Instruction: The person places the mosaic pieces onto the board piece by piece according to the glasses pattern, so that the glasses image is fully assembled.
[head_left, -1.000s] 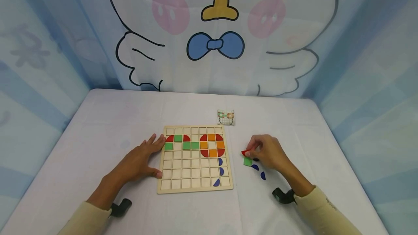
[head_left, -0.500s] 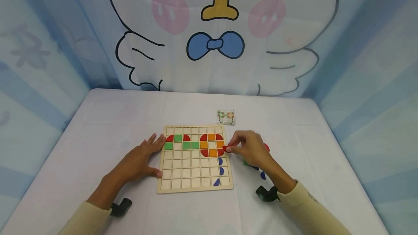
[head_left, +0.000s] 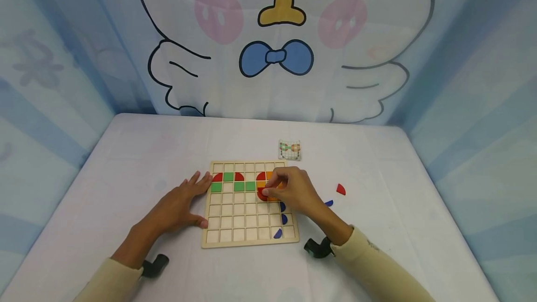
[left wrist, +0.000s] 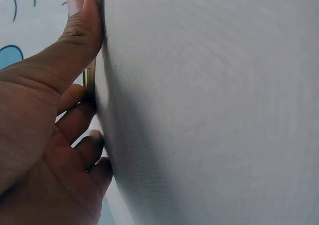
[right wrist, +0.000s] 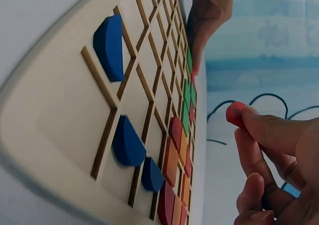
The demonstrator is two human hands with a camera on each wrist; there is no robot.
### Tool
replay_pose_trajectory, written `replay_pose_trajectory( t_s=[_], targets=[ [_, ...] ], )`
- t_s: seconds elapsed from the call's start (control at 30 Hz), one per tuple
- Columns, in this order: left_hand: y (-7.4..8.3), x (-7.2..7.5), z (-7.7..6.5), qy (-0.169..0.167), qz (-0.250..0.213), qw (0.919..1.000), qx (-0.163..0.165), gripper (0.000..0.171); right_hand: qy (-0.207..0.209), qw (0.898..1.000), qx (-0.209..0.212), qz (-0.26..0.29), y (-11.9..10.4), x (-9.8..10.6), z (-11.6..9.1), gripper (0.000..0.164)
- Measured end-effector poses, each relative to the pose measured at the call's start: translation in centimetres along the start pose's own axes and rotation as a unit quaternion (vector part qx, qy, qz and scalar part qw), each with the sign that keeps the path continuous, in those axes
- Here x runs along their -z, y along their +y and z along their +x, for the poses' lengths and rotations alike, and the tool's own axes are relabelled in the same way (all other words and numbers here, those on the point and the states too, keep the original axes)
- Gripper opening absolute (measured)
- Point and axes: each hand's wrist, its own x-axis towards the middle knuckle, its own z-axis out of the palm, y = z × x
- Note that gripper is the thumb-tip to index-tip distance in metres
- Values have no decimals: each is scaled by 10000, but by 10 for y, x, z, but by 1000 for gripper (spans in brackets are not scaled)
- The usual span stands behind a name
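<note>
My right hand (head_left: 293, 190) pinches a red quarter-circle piece (right wrist: 235, 114) between thumb and fingertips, above the wooden grid board (head_left: 245, 241). In the head view that hand covers part of the ring of red and orange pieces at the board's upper right. My left hand (head_left: 182, 206) rests along the board's left edge, fingers spread, its thumb (left wrist: 77, 33) against the rim. Red quarter-circles and green squares (head_left: 250, 186) sit in the upper left cells. Several blue half-round pieces, one of them near the bottom (head_left: 278, 233), lie at the board's right side.
Right of the board lie a loose red quarter-circle (head_left: 341, 189) and a blue piece (head_left: 329, 203), the latter partly behind my right forearm. A small pattern card (head_left: 290, 150) lies beyond the board's top right corner. White cloth covers the table (head_left: 168, 139).
My right hand has carried the red piece leftward from the loose pieces to over the board's upper right part. A loose red quarter-circle has come into view. My left hand stays put.
</note>
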Motion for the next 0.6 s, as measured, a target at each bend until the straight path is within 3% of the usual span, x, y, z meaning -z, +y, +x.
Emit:
replay_pose_trajectory(
  t_s=[0.37,0.6],
  targets=[
    [0,0,0,-20,24,10000,-30,126,-170,9980,595,97,-21,-30,16,19],
    [-1,0,1,-28,-22,9999,-100,125,-370,9979,513,-132,-37,-50,26,20]
  ],
)
